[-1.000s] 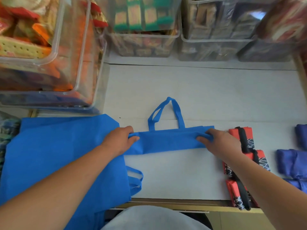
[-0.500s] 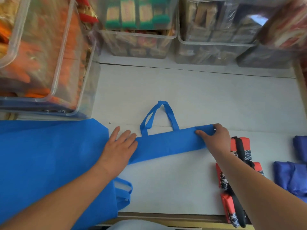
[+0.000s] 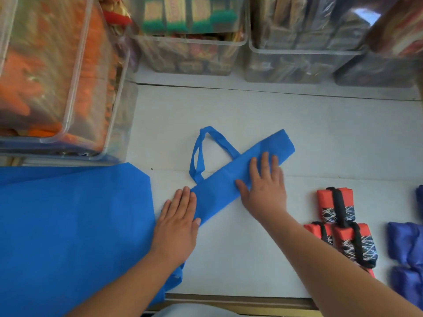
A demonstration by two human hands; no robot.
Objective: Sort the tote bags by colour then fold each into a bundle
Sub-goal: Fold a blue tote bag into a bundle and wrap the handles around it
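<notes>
– Plastic bins [image 3: 190,56] are ranged along the back. What is kept inside?
– Orange, green and brown packets, perhaps; blurred.
– And the blue bag strip [image 3: 217,193]?
– Pressed flat on the table [image 3: 251,259] by the right hand [image 3: 263,186], its near end met by the left hand [image 3: 177,221], fingers straight. A flat blue bag [image 3: 75,225] is cut off leftward, purple bundles [image 3: 405,243] rightward. Bare room is left by the front edge, beside red bundles [image 3: 325,199].

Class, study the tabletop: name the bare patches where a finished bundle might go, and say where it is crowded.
Bare: the wide band between strip and bins; the near patch between strip and table edge. Crowded: red bundles and purple bundles on the right, flat bag on the left.
</notes>
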